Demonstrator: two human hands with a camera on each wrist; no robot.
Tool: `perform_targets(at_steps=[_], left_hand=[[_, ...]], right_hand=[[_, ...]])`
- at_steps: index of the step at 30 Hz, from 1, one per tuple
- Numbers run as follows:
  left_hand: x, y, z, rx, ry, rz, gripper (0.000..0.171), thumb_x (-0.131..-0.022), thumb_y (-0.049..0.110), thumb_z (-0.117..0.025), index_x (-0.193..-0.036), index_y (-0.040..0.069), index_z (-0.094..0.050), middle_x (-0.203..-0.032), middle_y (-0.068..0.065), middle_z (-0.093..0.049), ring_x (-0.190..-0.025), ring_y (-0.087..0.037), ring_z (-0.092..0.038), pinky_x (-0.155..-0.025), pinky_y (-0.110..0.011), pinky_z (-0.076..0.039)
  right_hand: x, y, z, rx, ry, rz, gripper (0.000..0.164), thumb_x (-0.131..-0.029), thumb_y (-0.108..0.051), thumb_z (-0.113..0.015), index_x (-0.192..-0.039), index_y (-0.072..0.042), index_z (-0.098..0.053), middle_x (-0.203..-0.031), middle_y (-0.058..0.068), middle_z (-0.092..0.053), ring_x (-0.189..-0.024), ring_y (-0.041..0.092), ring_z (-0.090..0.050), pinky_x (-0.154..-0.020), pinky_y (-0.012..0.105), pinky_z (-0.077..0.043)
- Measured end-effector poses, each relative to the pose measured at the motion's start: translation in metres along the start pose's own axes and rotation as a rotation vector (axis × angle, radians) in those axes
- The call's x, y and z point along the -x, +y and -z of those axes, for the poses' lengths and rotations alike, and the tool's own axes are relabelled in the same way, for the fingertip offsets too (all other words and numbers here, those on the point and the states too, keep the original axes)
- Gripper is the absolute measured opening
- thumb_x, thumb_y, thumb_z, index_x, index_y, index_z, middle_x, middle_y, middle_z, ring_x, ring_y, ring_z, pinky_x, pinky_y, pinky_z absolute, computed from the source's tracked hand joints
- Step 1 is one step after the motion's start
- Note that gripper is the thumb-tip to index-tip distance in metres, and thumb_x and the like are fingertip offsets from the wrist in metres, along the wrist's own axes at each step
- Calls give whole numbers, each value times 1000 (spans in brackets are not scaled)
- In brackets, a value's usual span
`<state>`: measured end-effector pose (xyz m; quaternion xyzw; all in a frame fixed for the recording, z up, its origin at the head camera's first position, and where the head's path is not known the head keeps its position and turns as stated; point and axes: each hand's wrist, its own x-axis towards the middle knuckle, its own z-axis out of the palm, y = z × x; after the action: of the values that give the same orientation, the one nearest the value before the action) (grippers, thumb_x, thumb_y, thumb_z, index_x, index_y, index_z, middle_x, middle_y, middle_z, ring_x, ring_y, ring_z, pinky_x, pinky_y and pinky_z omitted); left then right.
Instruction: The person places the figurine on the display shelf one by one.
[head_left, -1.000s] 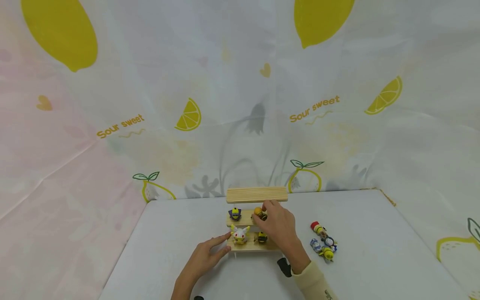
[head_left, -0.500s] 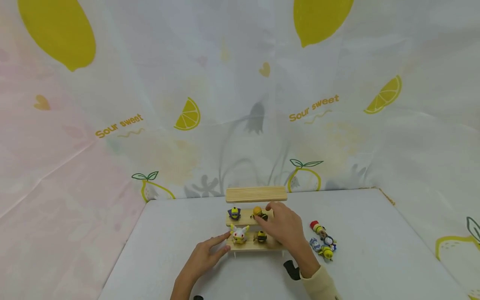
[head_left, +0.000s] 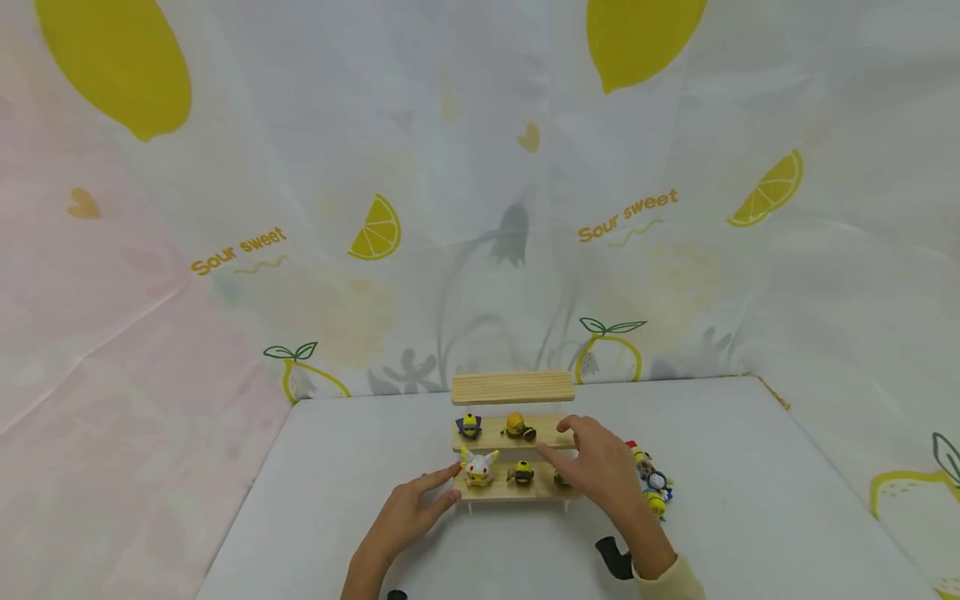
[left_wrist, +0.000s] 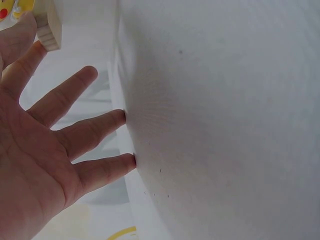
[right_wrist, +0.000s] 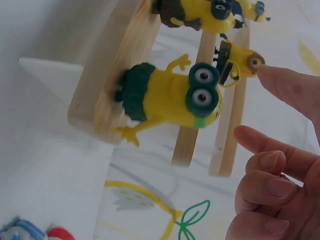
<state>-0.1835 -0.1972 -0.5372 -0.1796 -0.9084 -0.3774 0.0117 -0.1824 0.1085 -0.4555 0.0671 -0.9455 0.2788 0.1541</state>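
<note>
A three-step wooden display stand (head_left: 513,387) stands on the table. My left hand (head_left: 401,515) has spread fingers, its index finger and thumb at the left end of the lowest step. Two fingertips press on the white tabletop in the left wrist view. My right hand (head_left: 603,468) hovers at the stand's right side, thumb and index finger apart, holding nothing. Nearest to it is a yellow minion figurine (head_left: 515,425) on the middle step. A green-goggled minion (right_wrist: 170,95) stands on the lowest step, mostly hidden behind the hand in the head view.
On the middle step's left sits a purple-caped figurine (head_left: 469,427). The lowest step also holds a white, yellow-eared figurine (head_left: 478,469) and a dark-clothed minion (head_left: 522,473). Several loose figurines (head_left: 657,483) lie on the table to the right. A lemon-print cloth (head_left: 480,300) hangs behind.
My right hand has let go of the yellow minion figurine on the middle step and moved right and down, away from it. The left hand has stayed in place.
</note>
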Motion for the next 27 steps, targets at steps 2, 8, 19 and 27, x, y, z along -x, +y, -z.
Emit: perform_targets(at_steps=[2, 8, 19, 27], left_hand=[[0, 0, 0, -1, 3, -3, 50, -93, 52, -61, -135, 26, -63, -131, 1, -63, -122, -29, -58, -106, -54, -41], [-1, 0, -1, 0, -5, 7, 51, -92, 53, -61, -135, 26, -62, -131, 1, -63, -123, -30, -57, -105, -55, -42], [-1, 0, 1, -4, -20, 1, 52, -93, 53, -61, -136, 24, -62, -132, 1, -62, -123, -31, -57, -103, -56, -43], [0, 2, 1, -1, -10, -13, 50, -93, 49, -63, -135, 23, -63, -131, -1, -63, -122, -30, -58, -103, -54, -44]], right_hand=[[4, 3, 3, 14, 10, 6, 40, -82, -48, -78, -103, -14, -69, -71, -3, -49, -51, 10, -35, -41, 24, -28], [11, 14, 7, 40, -5, -36, 41, -82, -47, -78, -103, -14, -69, -67, -5, -43, -51, 10, -34, -40, 24, -26], [23, 36, 13, 40, -36, -122, 43, -83, -48, -77, -107, -14, -69, -66, -4, -44, -55, 12, -39, -43, 27, -31], [32, 55, 15, 51, -71, -164, 45, -85, -46, -76, -111, -11, -69, -68, -5, -47, -56, 12, -41, -45, 28, -35]])
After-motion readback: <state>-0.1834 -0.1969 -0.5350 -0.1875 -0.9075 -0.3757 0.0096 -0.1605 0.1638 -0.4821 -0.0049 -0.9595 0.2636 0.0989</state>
